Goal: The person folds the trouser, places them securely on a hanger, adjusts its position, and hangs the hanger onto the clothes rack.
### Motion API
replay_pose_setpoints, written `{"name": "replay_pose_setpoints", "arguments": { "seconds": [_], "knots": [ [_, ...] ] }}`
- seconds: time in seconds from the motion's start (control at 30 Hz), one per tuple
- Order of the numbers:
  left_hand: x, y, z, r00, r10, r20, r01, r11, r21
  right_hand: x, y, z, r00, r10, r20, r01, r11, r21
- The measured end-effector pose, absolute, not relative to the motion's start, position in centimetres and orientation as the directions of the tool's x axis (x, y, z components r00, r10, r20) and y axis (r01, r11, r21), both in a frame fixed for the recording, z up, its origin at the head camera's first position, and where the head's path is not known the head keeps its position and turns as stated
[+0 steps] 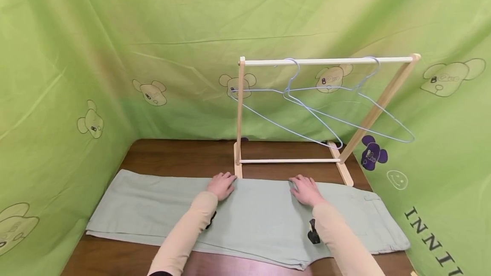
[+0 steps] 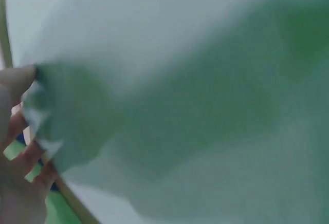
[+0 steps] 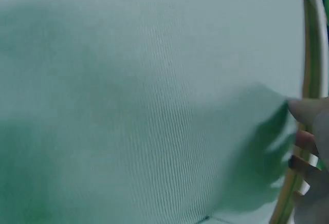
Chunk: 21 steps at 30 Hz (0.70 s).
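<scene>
Pale green trousers (image 1: 264, 220) lie folded lengthwise across the table, with the waist end at the right and the leg ends at the left. At their far edge, near the rack's left foot, my left hand (image 1: 221, 185) grips the cloth. My right hand (image 1: 306, 190) pinches the same edge farther right. In the left wrist view the thumb (image 2: 20, 80) lies at the cloth's edge and the fingertips go out of sight behind it. The right wrist view has the other thumb (image 3: 307, 110) against the fabric, with fingers beyond the edge.
Behind the trousers stands a wooden garment rack (image 1: 239, 114) with a white top rail (image 1: 326, 61). Two lilac wire hangers (image 1: 284, 129) hang from it. Brown table (image 1: 184, 156) shows around the cloth. Green printed curtains (image 1: 184, 71) enclose the back and sides.
</scene>
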State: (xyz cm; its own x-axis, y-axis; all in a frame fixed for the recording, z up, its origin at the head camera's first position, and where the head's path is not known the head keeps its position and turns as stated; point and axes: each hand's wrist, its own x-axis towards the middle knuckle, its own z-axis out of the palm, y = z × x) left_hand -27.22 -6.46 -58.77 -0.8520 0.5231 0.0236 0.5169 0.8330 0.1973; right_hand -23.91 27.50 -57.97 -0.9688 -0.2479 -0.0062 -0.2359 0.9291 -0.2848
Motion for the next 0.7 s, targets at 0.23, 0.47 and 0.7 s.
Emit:
{"name": "replay_pose_setpoints", "arguments": {
  "seconds": [0.23, 0.47, 0.7],
  "knots": [
    [-27.5, -5.6, -59.5, -0.852, 0.502, 0.150, 0.523, 0.826, 0.211, -24.6, 28.0, -59.1, -0.956, -0.253, 0.147, -0.282, 0.929, -0.238],
    [-27.5, -6.8, -59.1, -0.851, 0.504, 0.151, 0.526, 0.814, 0.247, -24.7, 28.6, -59.2, -0.940, -0.290, 0.178, -0.324, 0.923, -0.207],
    [-28.1, -6.8, -58.5, -0.847, 0.532, 0.011, 0.504, 0.796, 0.335, -25.2, 29.1, -57.9, -0.955, -0.297, -0.010, -0.284, 0.921, -0.268]
  ]
}}
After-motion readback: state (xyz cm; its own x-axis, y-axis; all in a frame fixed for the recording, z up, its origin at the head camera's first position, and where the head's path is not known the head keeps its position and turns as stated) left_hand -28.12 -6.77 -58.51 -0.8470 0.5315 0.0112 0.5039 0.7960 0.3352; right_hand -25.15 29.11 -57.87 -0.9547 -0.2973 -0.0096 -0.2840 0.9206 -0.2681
